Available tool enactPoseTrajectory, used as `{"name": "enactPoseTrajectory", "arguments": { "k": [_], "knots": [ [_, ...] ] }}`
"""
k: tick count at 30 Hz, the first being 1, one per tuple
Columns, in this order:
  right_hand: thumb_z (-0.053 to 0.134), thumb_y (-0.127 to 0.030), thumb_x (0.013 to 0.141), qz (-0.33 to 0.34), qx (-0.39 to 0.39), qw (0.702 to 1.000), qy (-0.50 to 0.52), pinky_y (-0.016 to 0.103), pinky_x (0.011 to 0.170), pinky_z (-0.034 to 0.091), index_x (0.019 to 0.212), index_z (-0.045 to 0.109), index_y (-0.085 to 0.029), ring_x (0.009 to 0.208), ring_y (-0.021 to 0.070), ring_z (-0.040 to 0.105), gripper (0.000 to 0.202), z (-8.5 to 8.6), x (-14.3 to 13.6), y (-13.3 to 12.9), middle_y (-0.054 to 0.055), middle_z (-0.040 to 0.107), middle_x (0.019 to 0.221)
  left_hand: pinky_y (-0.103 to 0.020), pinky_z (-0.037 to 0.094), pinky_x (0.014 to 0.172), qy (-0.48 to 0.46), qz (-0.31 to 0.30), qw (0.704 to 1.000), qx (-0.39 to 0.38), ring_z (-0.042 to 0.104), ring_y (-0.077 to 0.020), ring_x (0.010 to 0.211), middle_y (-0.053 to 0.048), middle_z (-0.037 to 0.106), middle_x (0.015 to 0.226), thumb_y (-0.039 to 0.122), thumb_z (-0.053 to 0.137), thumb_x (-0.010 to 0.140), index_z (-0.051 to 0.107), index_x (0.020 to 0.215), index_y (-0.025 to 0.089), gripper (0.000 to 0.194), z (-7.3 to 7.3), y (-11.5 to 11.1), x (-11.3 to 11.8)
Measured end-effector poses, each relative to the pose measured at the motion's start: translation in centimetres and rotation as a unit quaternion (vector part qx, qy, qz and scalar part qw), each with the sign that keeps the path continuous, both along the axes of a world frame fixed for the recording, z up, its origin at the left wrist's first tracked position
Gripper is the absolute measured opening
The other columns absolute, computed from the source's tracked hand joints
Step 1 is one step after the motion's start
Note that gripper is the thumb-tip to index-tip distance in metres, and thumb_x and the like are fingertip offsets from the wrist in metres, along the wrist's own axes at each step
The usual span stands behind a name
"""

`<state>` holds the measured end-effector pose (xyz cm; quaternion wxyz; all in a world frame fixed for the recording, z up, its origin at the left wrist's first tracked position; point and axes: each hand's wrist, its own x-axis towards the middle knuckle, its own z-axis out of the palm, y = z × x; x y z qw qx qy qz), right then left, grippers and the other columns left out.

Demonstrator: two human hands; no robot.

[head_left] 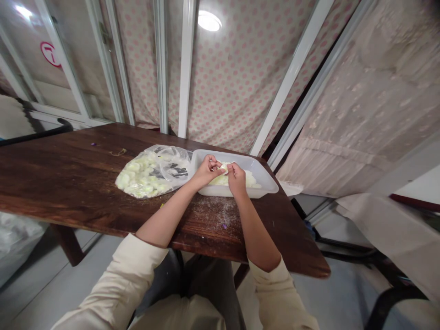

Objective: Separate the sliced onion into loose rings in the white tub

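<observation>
Pink-dotted curtains [233, 87] are hanging behind pale metal-framed panels [184, 68], where a round light [209, 21] is shining near the top, and a red circular mark [50, 54] is showing on the glass at the far left. Below them a dark wooden table [85, 169] is standing, its right end narrowing to a rounded corner. A whitish plastic tub [264, 173] is resting near the back edge, and pale, thin pieces [252, 179] are lying across its bottom. Just above these, inside the outline of the tub, the left hand [205, 173] and the right hand [237, 180] are both grasping a small whitish piece [224, 167] between fingertips and thumbs, the two hands facing each other with the piece in the middle. Left of the tub, touching or nearly touching it, a clear plastic bag [177, 161] is lying on its side, and pale green slices [135, 176] are filling its left part. White grains [216, 208] are scattering over the wood in front of the tub, with a purple bit [224, 226] sitting among the nearer ones. Cream sleeves [127, 268] are covering the upper parts of both arms
</observation>
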<state>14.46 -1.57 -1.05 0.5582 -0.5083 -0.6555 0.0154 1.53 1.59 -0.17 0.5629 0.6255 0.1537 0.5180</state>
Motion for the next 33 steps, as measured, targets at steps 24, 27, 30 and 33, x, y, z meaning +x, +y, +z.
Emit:
{"name": "enactPoseTrajectory", "arguments": {
  "k": [24, 27, 30, 33],
  "knots": [
    [0.038, -0.037, 0.086, -0.039, 0.036, 0.999, -0.01, 0.03, 0.076, 0.035, 0.076, 0.048, -0.02, 0.078, 0.0159, 0.049, 0.022, 0.1, 0.1, 0.2, 0.002, 0.054, 0.077, -0.018, 0.033, 0.056, -0.006, 0.03, 0.999, -0.022, 0.047, -0.0042, 0.053, 0.009, 0.051, 0.061, 0.03, 0.075, 0.055, 0.03, 0.085, 0.021, 0.055, -0.5, 0.7, 0.1],
    [0.04, -0.036, 0.085, 0.036, 0.024, 0.999, -0.028, 0.028, 0.073, 0.036, 0.071, 0.046, -0.02, 0.073, 0.0146, 0.049, 0.022, 0.2, 0.0, 0.1, 0.0, 0.053, 0.071, -0.019, 0.034, 0.058, -0.006, 0.017, 1.0, -0.012, 0.048, -0.0047, 0.056, 0.009, 0.052, 0.062, 0.031, 0.074, 0.058, 0.031, 0.087, 0.021, 0.053, -0.5, 0.7, 0.0],
    [0.042, -0.036, 0.084, 0.052, 0.019, 0.998, -0.004, 0.027, 0.067, 0.035, 0.07, 0.045, -0.02, 0.066, 0.0132, 0.047, 0.022, 0.2, 0.0, 0.0, -0.002, 0.051, 0.067, -0.019, 0.035, 0.059, 0.003, 0.015, 1.0, -0.005, 0.048, -0.0045, 0.057, 0.008, 0.053, 0.063, 0.03, 0.073, 0.059, 0.031, 0.087, 0.02, 0.051, -0.5, 0.6, 0.0],
    [0.04, -0.036, 0.085, 0.025, 0.013, 1.0, -0.004, 0.026, 0.064, 0.033, 0.068, 0.043, -0.02, 0.063, 0.0128, 0.045, 0.024, 0.1, -0.1, 0.0, -0.002, 0.049, 0.063, -0.019, 0.034, 0.059, 0.011, 0.018, 1.0, -0.007, 0.047, -0.0044, 0.057, 0.008, 0.052, 0.064, 0.029, 0.072, 0.059, 0.031, 0.087, 0.02, 0.05, -0.4, 0.5, 0.0]
  ]
}}
